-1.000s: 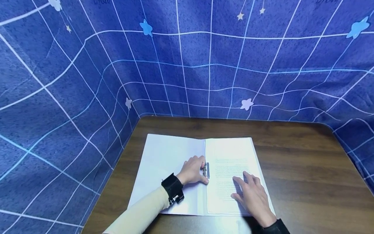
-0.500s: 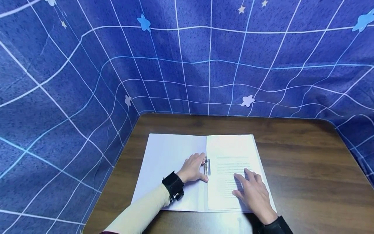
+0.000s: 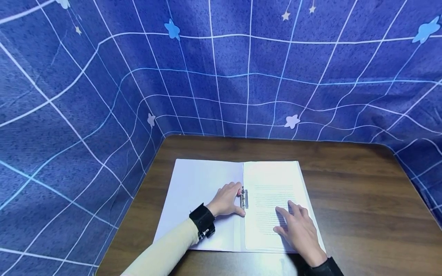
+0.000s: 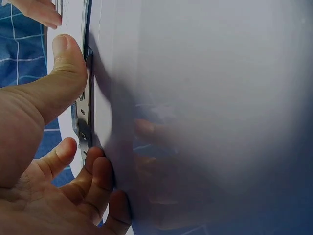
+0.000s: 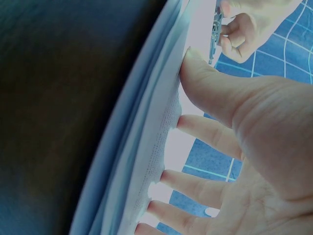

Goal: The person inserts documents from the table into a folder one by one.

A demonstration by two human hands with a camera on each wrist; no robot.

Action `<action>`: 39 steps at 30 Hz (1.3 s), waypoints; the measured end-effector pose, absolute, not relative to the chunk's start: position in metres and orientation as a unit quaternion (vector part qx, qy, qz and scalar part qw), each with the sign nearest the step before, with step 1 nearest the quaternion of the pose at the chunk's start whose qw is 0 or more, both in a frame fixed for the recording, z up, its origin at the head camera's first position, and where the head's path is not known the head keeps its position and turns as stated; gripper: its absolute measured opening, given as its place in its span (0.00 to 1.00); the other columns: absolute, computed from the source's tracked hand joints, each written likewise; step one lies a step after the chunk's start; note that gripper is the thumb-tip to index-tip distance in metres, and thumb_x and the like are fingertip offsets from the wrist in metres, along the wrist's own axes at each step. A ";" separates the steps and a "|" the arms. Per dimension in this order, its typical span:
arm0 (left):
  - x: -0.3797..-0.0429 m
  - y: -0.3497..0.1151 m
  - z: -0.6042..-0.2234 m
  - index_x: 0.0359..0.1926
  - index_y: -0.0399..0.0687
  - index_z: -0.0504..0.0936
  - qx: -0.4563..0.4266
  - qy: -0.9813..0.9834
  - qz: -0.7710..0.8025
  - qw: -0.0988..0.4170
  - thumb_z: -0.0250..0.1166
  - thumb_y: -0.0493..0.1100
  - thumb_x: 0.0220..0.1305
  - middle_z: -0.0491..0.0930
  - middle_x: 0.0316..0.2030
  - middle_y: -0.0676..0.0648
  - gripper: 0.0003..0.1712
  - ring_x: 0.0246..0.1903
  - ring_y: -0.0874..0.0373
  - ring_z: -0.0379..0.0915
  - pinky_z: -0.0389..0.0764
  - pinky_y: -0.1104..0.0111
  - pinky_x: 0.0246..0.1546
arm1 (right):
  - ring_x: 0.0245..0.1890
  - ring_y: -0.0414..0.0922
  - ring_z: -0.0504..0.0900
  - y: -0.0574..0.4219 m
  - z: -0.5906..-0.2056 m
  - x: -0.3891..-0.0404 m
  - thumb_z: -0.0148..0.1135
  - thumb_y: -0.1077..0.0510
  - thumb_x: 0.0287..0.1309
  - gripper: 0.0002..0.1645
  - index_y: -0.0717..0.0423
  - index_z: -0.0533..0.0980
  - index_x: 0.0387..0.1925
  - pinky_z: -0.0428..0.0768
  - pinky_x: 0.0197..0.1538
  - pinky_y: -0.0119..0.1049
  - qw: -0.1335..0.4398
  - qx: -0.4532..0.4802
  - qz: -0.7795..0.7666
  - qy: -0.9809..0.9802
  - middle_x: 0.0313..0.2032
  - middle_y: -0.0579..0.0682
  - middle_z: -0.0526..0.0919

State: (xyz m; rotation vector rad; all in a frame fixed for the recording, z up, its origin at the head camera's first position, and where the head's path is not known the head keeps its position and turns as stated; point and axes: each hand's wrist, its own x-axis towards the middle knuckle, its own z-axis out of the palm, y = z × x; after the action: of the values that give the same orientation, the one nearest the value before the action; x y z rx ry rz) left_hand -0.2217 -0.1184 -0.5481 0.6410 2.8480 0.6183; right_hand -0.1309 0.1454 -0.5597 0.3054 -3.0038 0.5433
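Observation:
A white file folder (image 3: 200,178) lies spread open, with printed paper (image 3: 271,174) on its right side. A metal clip (image 3: 244,199) runs along the fold. My left hand (image 3: 226,200) spans this clip, thumb at its near end and curled fingers at its far end; the left wrist view shows the fingertips around the metal strip (image 4: 84,120). My right hand (image 3: 301,230) rests on the printed page with its fingers spread. In the right wrist view, its fingertips touch the text side of the paper (image 5: 159,142). The left palm hides part of the left cover.
The folder lies on a brown wooden table (image 3: 362,191). A blue curtain (image 3: 231,88) with white grid lines and stars hangs behind the table and along its left side. Black bands (image 3: 202,220) circle both wrists.
The view shifts slightly up and down. Both hands keep their places on the folder, and the paper and clip look the same.

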 end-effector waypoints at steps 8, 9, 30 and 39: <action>-0.218 -0.118 -0.545 0.40 0.49 0.71 0.210 0.952 0.205 0.082 0.87 0.58 0.36 0.68 0.33 0.54 0.38 0.34 0.57 0.65 0.66 0.65 0.34 | 0.60 0.75 0.71 0.145 -0.560 -0.127 0.82 0.47 0.47 0.36 0.55 0.83 0.58 0.75 0.52 0.70 0.053 0.106 0.181 -0.976 0.64 0.73 0.73; -0.218 -0.118 -0.544 0.40 0.49 0.72 0.209 0.953 0.205 0.083 0.87 0.58 0.36 0.68 0.33 0.54 0.38 0.35 0.57 0.65 0.66 0.65 0.34 | 0.60 0.75 0.71 0.145 -0.560 -0.127 0.82 0.47 0.47 0.36 0.55 0.83 0.58 0.74 0.52 0.70 0.053 0.106 0.183 -0.976 0.64 0.73 0.73; -0.188 -0.126 -0.508 0.52 0.49 0.81 0.199 0.947 0.244 0.063 0.76 0.49 0.59 0.81 0.49 0.44 0.23 0.48 0.50 0.74 0.75 0.55 0.50 | 0.58 0.74 0.73 0.144 -0.564 -0.124 0.83 0.46 0.45 0.37 0.54 0.83 0.57 0.77 0.50 0.68 0.072 0.113 0.179 -0.975 0.63 0.72 0.74; -0.177 -0.210 -0.456 0.48 0.38 0.83 0.122 0.960 0.205 -0.145 0.75 0.34 0.58 0.83 0.46 0.33 0.17 0.46 0.33 0.79 0.79 0.42 0.44 | 0.60 0.74 0.72 0.144 -0.561 -0.125 0.83 0.46 0.45 0.36 0.53 0.83 0.57 0.75 0.53 0.68 0.062 0.104 0.173 -0.978 0.63 0.72 0.73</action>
State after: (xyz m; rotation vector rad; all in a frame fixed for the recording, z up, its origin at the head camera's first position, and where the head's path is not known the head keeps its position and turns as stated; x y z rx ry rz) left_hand -0.1768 -0.2104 -0.4557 0.4227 3.3324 0.7113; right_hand -0.1247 0.1441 -0.5610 0.3145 -2.9562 0.5219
